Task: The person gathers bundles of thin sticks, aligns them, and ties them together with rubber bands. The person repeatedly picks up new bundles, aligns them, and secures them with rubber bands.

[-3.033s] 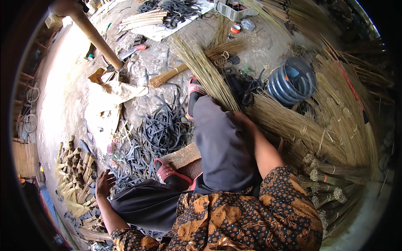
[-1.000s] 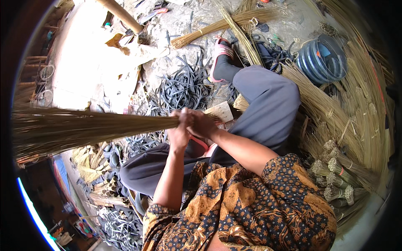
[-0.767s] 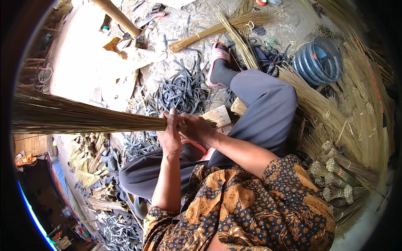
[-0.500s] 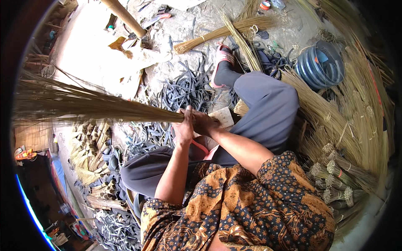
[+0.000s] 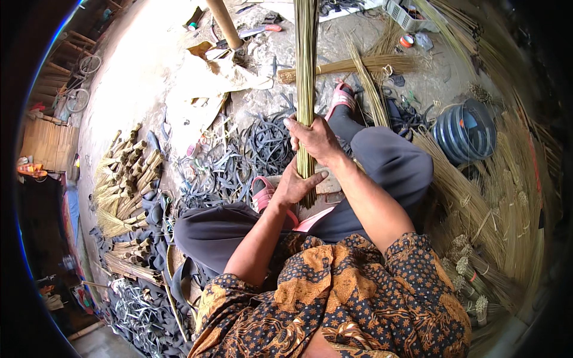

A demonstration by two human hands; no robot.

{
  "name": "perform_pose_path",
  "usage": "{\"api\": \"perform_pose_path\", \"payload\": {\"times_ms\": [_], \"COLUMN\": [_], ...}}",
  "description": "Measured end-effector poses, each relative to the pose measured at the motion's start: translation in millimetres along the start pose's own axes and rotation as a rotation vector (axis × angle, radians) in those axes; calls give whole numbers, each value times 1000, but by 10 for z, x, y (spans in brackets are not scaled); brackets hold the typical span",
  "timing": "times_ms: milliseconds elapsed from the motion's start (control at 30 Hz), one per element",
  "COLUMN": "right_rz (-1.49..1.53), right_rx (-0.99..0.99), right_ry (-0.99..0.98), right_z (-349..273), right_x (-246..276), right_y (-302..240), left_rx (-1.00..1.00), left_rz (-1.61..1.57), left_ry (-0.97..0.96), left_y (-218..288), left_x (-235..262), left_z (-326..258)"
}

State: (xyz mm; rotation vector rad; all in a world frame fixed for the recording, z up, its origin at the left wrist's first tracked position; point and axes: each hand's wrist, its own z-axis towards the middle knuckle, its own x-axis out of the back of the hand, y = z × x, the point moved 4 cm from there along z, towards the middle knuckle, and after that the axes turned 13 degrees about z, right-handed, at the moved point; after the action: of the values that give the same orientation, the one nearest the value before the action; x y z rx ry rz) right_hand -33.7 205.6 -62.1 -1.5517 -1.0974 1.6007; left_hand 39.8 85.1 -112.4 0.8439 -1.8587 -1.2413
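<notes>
The right hand (image 5: 319, 140) reaches forward from a bent elbow, its grip wrapped tight around a bundle of broom sticks (image 5: 307, 71), fingers curled over the far side and knuckles toward the camera. The left hand (image 5: 295, 185) sits just below it, nearer the body, palm against the bundle's lower end with the thumb laid across the sticks; its grip is pressed closed on the same bundle, and the two hands touch. The bundle stands close to vertical in the view, its cut end just above the person's lap between the raised knees, its length running away to the far edge of the picture. Compared with half a second ago, the bundle has swung from lying crosswise, pointing out to the left, to pointing straight away from the person, and both hands have turned with it while keeping hold. The person sits on the ground in grey trousers and a patterned brown shirt, one foot in a pink sandal (image 5: 341, 95) stretched out on the far side. A heap of dark rubber strips (image 5: 250, 158) lies on the floor to the left of the hands. Short tied stick bundles (image 5: 125, 179) are stacked at far left. A blue ribbed bucket (image 5: 465, 131) stands to the right among loose broom sticks.
</notes>
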Motion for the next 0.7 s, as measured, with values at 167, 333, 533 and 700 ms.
{"api": "perform_pose_path", "payload": {"times_ms": [167, 333, 533, 700], "right_rz": [593, 325, -11, 204], "right_rx": [-190, -105, -62, -86], "right_ry": [-256, 86, 313, 198], "right_z": [-244, -193, -127, -148], "right_x": [-265, -221, -235, -319], "right_y": [-315, -143, -15, 10], "left_rx": [36, 117, 12, 214], "left_rz": [-423, 66, 159, 44], "left_ry": [-365, -37, 370, 106], "left_y": [322, 354, 384, 227], "left_x": [-25, -10, 1, 0], "left_z": [-127, -123, -96, -120]}}
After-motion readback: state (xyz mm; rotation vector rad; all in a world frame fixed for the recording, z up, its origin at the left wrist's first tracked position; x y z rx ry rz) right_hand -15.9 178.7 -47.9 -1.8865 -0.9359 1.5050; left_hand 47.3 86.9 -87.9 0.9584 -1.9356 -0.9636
